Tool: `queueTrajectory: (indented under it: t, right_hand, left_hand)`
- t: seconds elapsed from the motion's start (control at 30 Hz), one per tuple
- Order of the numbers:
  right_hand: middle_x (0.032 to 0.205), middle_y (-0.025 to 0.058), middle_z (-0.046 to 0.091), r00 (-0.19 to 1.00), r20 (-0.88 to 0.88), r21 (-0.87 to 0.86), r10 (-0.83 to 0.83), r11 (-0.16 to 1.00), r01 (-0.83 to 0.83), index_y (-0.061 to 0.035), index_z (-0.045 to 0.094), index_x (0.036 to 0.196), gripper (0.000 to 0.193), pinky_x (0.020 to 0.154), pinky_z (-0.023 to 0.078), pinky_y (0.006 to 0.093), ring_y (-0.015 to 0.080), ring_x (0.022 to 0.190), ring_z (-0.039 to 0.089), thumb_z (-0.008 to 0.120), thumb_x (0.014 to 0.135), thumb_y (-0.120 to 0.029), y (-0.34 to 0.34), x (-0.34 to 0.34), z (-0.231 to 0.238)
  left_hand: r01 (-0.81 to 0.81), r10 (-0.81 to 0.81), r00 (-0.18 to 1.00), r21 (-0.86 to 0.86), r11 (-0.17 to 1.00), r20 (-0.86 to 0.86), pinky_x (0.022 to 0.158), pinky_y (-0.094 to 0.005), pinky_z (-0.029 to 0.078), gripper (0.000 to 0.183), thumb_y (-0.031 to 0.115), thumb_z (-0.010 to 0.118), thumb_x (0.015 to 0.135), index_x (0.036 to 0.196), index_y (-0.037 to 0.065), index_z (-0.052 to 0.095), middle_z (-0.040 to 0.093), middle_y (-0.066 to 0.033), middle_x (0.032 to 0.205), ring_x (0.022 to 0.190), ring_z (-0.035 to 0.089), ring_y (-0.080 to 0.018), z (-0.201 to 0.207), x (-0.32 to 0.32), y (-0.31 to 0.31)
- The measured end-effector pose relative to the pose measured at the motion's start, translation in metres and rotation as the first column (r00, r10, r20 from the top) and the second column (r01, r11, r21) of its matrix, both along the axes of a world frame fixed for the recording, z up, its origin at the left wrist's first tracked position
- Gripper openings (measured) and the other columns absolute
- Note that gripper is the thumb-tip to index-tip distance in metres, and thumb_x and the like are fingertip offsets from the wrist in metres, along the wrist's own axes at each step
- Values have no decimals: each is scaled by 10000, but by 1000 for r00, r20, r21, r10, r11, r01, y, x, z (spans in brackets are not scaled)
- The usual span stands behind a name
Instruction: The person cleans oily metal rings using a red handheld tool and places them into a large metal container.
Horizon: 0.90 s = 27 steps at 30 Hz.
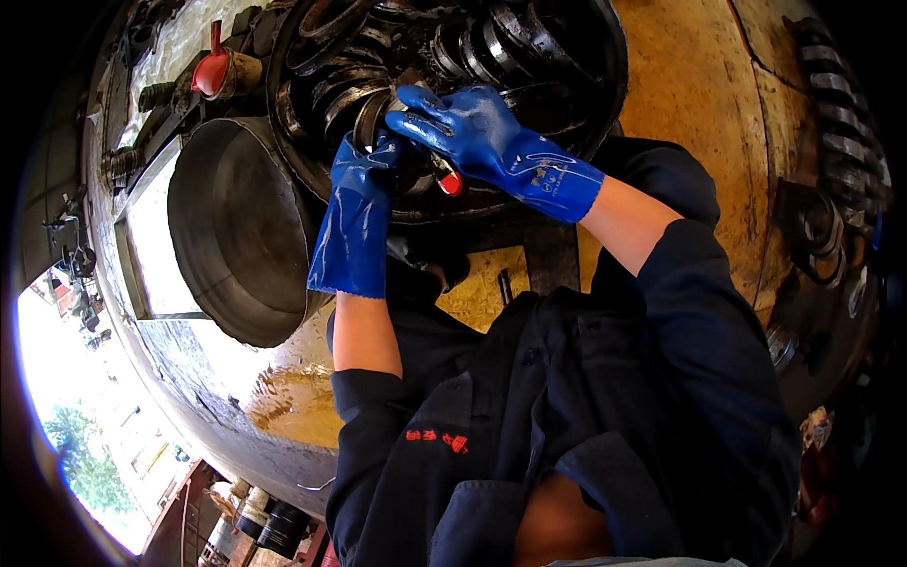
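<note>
Head view: both blue-gloved hands, left hand and right hand, close together on a dark round metal bearing ring over a black tub of oily parts, steadying it; a red-handled tool sits beneath.

Oil-stained yellowish floor under black basin and metal drum.

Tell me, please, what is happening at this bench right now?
A person in blue rubber gloves works over a dark round tub full of greasy metal rings. The left hand grips a ring-shaped metal part at the tub's edge, while the right hand closes over it from above, near something small and red. An empty metal basin and a red funnel sit to the left.
</note>
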State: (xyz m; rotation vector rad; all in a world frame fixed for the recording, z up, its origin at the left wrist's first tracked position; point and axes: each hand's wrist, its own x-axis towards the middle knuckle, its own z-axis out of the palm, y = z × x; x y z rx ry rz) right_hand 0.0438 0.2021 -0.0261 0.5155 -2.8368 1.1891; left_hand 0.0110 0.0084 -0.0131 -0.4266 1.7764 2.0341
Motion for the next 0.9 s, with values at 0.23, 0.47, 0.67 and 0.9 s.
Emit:
queueTrajectory:
  t: [0.23,0.47,0.67,0.9]
  right_hand:
    - [999,134,736,815,491,-67,-309,919,389,-65,710,1134,369,769,580,359,240,880,726,613,939,-363,20,-9,-22]
    - [924,131,719,909,400,-132,120,989,-73,-38,707,1123,410,861,512,345,238,864,692,620,904,-373,23,14,-23]
    - [982,75,741,967,78,-214,-243,943,255,-150,693,1101,260,768,592,279,159,827,716,722,902,-314,6,-1,-1]
    - [995,69,754,933,46,7,-357,934,357,-137,705,1138,277,813,611,325,207,865,740,752,877,-216,18,1,-30]
  left_hand:
    - [36,-38,999,71,997,29,546,-268,429,298,-115,753,786,951,59,576,586,-11,789,622,556,-133,9,2,20]
    - [55,-54,998,14,998,-43,577,-307,537,286,-113,760,765,960,27,604,606,-56,779,628,606,-173,-5,-1,5]
    - [-9,12,1000,125,992,-21,588,-276,477,281,-131,715,792,984,39,603,596,-42,793,666,578,-154,-7,-2,4]
    - [81,-78,997,120,989,-31,598,-275,486,277,-121,726,792,973,43,594,591,-34,796,656,571,-152,-4,-2,16]
